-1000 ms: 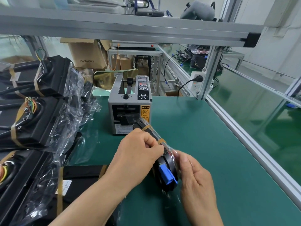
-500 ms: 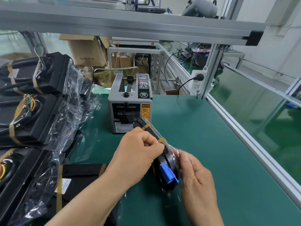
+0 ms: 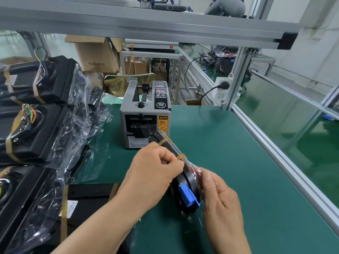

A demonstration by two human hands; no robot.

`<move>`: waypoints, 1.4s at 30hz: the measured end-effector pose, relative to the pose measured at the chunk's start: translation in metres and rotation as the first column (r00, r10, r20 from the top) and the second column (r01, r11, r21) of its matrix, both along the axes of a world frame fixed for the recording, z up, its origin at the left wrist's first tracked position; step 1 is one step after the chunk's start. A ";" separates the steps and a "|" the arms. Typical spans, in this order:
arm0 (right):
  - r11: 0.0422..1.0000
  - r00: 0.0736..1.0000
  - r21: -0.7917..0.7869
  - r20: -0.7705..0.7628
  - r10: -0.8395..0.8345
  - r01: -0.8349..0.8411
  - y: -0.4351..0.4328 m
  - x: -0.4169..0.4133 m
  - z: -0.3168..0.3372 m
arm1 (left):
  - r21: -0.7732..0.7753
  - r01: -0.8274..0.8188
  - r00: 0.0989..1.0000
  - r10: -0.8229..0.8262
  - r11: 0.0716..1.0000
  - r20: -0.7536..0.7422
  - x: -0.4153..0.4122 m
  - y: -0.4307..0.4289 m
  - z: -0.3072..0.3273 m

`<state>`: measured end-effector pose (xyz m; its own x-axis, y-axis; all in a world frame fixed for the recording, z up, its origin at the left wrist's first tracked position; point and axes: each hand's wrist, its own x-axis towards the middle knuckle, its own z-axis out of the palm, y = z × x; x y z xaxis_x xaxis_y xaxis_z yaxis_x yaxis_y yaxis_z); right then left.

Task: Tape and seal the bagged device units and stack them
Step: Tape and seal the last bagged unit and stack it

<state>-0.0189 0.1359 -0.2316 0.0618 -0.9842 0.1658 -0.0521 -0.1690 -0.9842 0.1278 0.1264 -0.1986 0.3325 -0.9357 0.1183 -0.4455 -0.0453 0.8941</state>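
Unit is bagged, up on edge, held off the surface just in front of the dispenser.

Left hand is curled over the top edge, thumb and forefinger pinching the unit right where the near strip crosses it. Right hand cups the near end from the other side, fingers curled on the bag, thumb up beside the blue plug.

Far strip is already across the edge, nearer the dispenser.

Change over the last second: almost none. Both hands keep their grip and the unit has not turned or travelled. My left fingertips have crept only slightly along the edge, toward the near strip.

I read that as rubbing the second strip down, not fetching more tape. No fresh piece is visible at the dispenser mouth.

Judgement: sealing of this unit is close to done. Stacking comes next, with the taped units piled to my left.

Loose bag film hangs below my right hand; I cannot tell whether it is folded in.
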 end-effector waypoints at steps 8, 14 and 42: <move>1.000 1.000 0.002 0.001 -0.001 0.001 0.000 -0.001 -0.001 | -0.013 -0.015 1.000 0.015 1.000 0.025 -0.002 0.000 -0.001; 0.999 1.000 0.034 0.013 0.005 -0.005 0.000 -0.001 0.002 | 0.006 -0.017 0.998 0.017 1.000 0.059 -0.002 -0.001 -0.001; 0.994 0.987 0.060 0.142 0.081 -0.091 0.004 -0.002 0.002 | 0.063 0.064 0.959 -0.044 0.996 -0.280 0.012 0.009 0.011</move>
<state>-0.0213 0.1398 -0.2298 0.1275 -0.9853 0.1133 0.0977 -0.1012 -0.9900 0.1393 0.1358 -0.1875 0.2913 -0.9559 -0.0390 -0.1836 -0.0958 0.9783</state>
